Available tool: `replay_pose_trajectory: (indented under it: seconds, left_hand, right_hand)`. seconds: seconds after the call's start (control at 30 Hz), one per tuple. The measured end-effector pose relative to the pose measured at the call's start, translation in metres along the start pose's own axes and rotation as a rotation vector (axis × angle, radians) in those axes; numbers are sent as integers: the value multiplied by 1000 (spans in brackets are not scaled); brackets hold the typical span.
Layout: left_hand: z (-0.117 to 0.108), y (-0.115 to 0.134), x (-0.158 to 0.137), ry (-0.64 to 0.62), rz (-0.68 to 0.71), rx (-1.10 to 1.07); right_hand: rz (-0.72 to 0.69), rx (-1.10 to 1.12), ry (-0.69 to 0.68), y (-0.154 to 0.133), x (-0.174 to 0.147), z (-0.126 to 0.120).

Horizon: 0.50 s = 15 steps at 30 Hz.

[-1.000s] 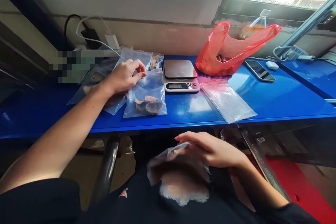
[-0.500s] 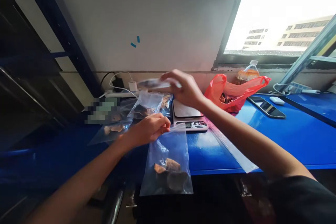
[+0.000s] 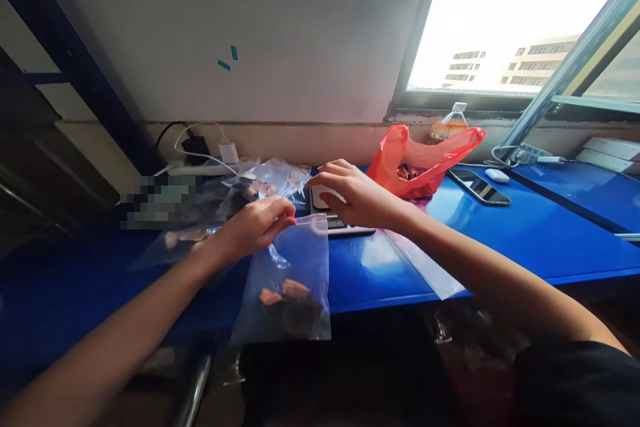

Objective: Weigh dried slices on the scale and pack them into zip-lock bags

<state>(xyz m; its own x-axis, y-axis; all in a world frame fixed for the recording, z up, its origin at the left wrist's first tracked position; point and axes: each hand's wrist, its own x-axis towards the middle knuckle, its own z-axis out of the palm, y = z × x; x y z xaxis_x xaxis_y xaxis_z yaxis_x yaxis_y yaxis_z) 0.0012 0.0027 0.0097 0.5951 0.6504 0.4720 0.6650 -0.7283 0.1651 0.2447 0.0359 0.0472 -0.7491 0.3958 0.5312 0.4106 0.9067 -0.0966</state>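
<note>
Pinched at its top edge by my left hand (image 3: 263, 221), a clear zip bag (image 3: 300, 250) hangs over the table's front edge. Several brown, dried-looking pieces (image 3: 296, 290) lie at the bottom of the bag. My right hand (image 3: 347, 193) is open, thumb and fingers apart, with nothing between them. It hovers over a kitchen scale (image 3: 345, 230) and hides most of it. Behind my left hand, more clear bags with brown pieces (image 3: 275, 177) lie in a pile, and another such bag (image 3: 173, 247) lies to the left.
A red plastic bag (image 3: 425, 170) with dark pieces stands right of the scale, before a bottle (image 3: 450, 123). Farther right are a phone (image 3: 480, 187) and a white case (image 3: 497, 175). Flat clear bags (image 3: 430, 263) lie near the edge. A charger (image 3: 229, 151) and cables sit along the wall.
My right hand has let go of a blurred clear bag, which now appears to lie on the pile. My left hand still pinches its bag. The view has shifted right.
</note>
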Motion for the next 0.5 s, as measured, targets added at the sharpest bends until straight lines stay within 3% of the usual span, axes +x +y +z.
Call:
replay_pose_trajectory:
  seconds: [0.17, 0.33, 0.5]
  left_hand:
    - [10, -3, 1, -41, -55, -11]
    - [9, -8, 5, -79, -115, -110]
    - [11, 21, 25, -160, -126, -340]
  right_hand:
    - [-82, -18, 25, 1, -27, 3]
    - [-28, 18, 82, 37, -43, 18]
    - [26, 144, 308, 48, -50, 36]
